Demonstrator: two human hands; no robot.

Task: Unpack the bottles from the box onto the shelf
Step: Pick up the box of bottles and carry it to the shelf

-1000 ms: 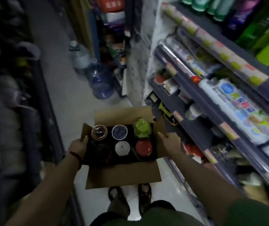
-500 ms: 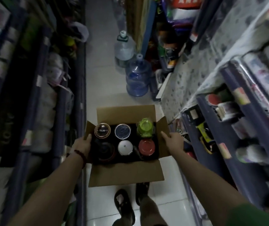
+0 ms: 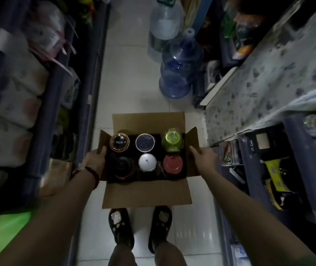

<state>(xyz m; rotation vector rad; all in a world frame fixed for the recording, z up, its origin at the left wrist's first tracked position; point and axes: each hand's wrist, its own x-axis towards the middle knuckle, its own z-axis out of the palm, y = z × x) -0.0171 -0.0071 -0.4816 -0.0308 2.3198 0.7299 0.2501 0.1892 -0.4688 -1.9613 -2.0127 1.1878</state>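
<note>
I carry an open cardboard box (image 3: 147, 194) above the aisle floor, flaps spread. Inside stand several bottles seen from above: a copper-rimmed dark lid (image 3: 119, 142), a dark blue lid (image 3: 145, 142), a lime-green bottle (image 3: 173, 140), a black lid (image 3: 123, 167), a white lid (image 3: 147, 162) and a red lid (image 3: 172, 163). My left hand (image 3: 95, 160) grips the box's left side, a bead bracelet on the wrist. My right hand (image 3: 204, 158) holds the right side by the flap. Blue shelves (image 3: 299, 169) rise on the right.
Two large water jugs, one clear (image 3: 164, 22) and one blue (image 3: 180, 66), stand on the white tiled floor ahead. A shelf of wrapped packs (image 3: 19, 96) lines the left. A patterned cloth (image 3: 268, 85) covers a surface at right. My slippered feet (image 3: 139, 227) are below the box.
The view has swung left from the right-hand shelves to the aisle floor. Both hands keep the same hold on the box, and the water jugs now appear closer.
</note>
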